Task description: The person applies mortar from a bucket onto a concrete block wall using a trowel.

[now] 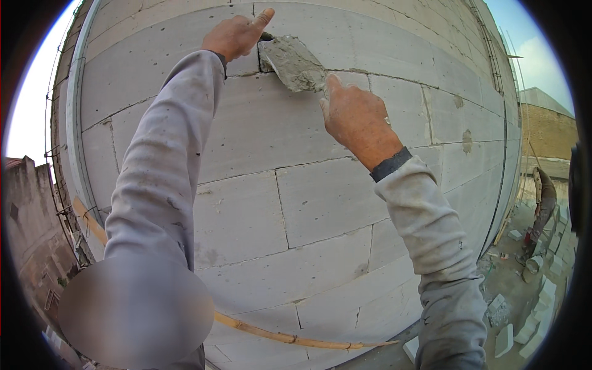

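Observation:
Ahead of me rises a wall of large pale grey blocks [246, 135] with thin joints. My right hand [359, 120] is closed round the handle end of a trowel [295, 65], thumb laid toward the blade. Wet grey mortar coats the blade, which lies close against the wall over a joint. Left of the blade, my left hand [237, 37] is near the wall, its fingers curled and its thumb stretched out to the upper right. A short dark piece shows between that hand and the blade; what it belongs to is hidden.
A bamboo pole [290, 338] crosses low in front of the wall. A vertical metal profile [75, 117] runs along its left edge. At right below are broken white blocks [504, 340], a bucket [534, 265] and a bent-over person [544, 200]. A blurred oval covers the lower left.

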Action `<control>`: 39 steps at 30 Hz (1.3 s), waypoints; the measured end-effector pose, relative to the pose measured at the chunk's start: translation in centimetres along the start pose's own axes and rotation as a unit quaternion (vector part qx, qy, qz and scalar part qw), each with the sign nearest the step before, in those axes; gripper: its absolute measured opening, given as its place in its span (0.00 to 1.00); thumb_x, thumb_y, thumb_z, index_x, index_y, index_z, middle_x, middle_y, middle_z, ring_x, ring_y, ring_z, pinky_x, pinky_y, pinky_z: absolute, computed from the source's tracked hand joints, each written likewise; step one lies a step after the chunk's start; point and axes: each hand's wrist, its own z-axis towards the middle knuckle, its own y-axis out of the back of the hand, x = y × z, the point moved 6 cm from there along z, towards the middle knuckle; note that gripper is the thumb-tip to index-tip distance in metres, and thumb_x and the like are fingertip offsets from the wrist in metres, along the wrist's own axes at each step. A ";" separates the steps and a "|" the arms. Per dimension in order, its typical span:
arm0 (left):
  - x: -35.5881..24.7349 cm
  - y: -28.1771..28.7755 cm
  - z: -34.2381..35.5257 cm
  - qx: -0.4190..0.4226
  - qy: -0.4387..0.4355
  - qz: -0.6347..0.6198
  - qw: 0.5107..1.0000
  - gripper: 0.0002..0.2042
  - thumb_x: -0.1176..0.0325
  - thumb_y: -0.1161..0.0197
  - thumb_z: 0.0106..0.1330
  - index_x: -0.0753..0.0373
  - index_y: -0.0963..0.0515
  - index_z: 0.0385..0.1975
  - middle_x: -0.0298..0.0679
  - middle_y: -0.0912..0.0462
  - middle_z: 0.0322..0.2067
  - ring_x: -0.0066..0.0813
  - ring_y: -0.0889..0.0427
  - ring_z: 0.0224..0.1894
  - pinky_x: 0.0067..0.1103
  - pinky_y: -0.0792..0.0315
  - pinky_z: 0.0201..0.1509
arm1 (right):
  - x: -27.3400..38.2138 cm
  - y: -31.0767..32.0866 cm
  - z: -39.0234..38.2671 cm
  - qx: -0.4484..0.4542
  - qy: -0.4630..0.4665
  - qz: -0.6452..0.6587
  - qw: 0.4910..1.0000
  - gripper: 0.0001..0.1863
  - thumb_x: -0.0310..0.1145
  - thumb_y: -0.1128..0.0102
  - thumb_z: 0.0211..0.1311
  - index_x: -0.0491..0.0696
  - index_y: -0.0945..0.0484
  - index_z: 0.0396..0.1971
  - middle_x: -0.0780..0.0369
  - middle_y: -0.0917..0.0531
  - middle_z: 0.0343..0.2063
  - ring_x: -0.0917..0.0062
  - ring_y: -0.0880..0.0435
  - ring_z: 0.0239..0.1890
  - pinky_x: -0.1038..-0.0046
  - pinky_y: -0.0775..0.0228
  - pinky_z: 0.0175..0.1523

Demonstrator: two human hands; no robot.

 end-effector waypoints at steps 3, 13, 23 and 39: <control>0.2 -1.0 2.2 0.026 0.021 0.006 0.999 0.46 0.24 0.66 0.56 0.63 0.22 0.48 0.35 0.34 0.11 0.23 0.35 0.11 0.24 0.43 0.13 | -0.2 -0.4 0.1 -0.005 0.005 0.012 1.000 0.16 0.40 0.50 0.64 0.45 0.32 0.45 0.52 0.19 0.27 0.57 0.17 0.33 0.58 0.25 0.39; -1.1 -2.1 0.3 0.145 0.111 0.030 0.983 0.44 0.27 0.73 0.59 0.56 0.31 0.59 0.56 0.23 0.47 0.47 0.27 0.56 0.32 0.33 0.56 | 0.2 -0.5 0.4 -0.013 0.038 -0.017 0.999 0.11 0.32 0.50 0.61 0.43 0.31 0.41 0.52 0.19 0.24 0.58 0.17 0.30 0.60 0.24 0.37; -0.1 -3.4 1.7 0.145 0.050 0.001 0.988 0.45 0.27 0.69 0.59 0.63 0.27 0.54 0.44 0.34 0.32 0.37 0.35 0.34 0.33 0.37 0.37 | 1.7 0.7 1.2 0.053 0.016 -0.076 0.996 0.13 0.24 0.50 0.56 0.42 0.28 0.42 0.51 0.18 0.27 0.60 0.16 0.30 0.63 0.22 0.35; -1.4 -3.1 0.4 0.172 0.050 -0.026 0.983 0.42 0.30 0.68 0.62 0.64 0.28 0.55 0.52 0.41 0.64 0.52 0.43 0.66 0.42 0.43 0.64 | 3.7 0.2 0.9 0.115 0.003 -0.188 0.975 0.18 0.24 0.40 0.50 0.42 0.27 0.44 0.51 0.18 0.31 0.63 0.16 0.36 0.66 0.22 0.40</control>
